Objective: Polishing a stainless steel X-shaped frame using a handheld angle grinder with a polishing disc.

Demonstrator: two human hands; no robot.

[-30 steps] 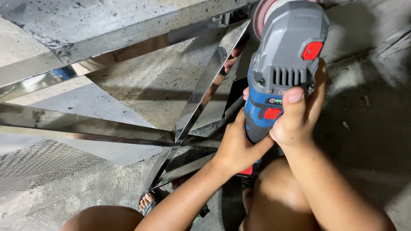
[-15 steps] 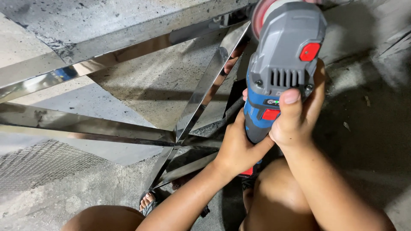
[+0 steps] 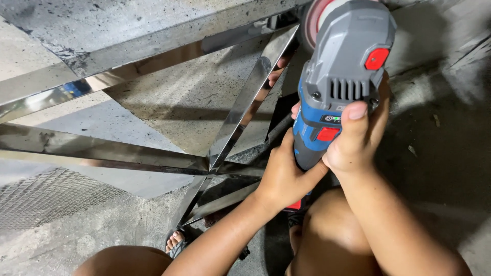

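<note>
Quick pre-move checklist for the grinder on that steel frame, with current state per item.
1. Both hands on the tool: ok. The right hand wraps the angle grinder body; the left hand grips its lower handle.
2. Disc at the work: ok. The disc sits by the upper bar of the polished steel frame.
3. Disc spinning or stopped: cannot tell.
4. Gloves: not ok. Both hands are bare.
5. Legs and feet covered: not ok. The bare knee lies just below the tool, and the sandalled foot rests by the lower bars.
6. Frame clamped: cannot tell. No clamp shows.
</note>
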